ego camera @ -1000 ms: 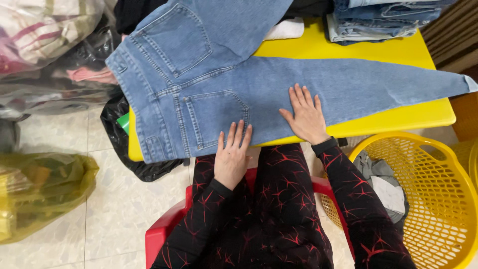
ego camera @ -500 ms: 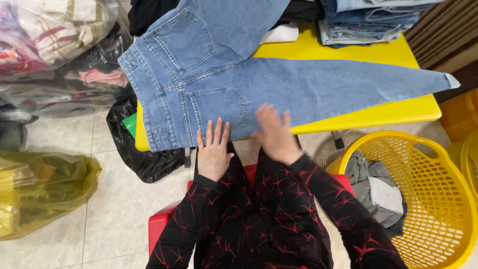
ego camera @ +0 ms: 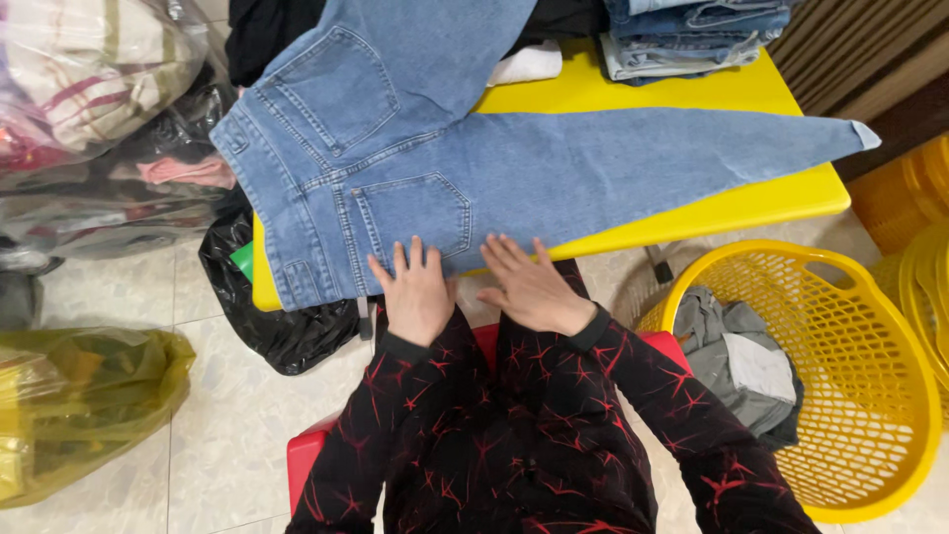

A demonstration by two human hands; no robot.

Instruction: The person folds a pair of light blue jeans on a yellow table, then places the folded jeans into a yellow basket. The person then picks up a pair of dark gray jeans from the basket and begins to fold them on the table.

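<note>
A pair of light blue jeans (ego camera: 514,168) lies back side up across a yellow table (ego camera: 751,203), one leg stretched to the right, the other folded up toward the top. My left hand (ego camera: 415,292) rests flat at the near edge of the jeans, just below a back pocket, fingers spread. My right hand (ego camera: 529,287) lies flat beside it, fingertips touching the lower edge of the stretched leg. Both arms wear black sleeves with red line patterns. Neither hand grips anything.
A stack of folded jeans (ego camera: 682,35) sits at the table's far side. A yellow plastic basket (ego camera: 870,396) with grey clothing stands at the right. Clear bags of clothes (ego camera: 89,99), a black bag (ego camera: 282,326) and a yellowish bag (ego camera: 79,405) lie left. I sit on a red stool (ego camera: 311,465).
My right hand has slid left along the jeans leg and back to the near edge, ending beside my left hand. The left hand stayed near the pocket.
</note>
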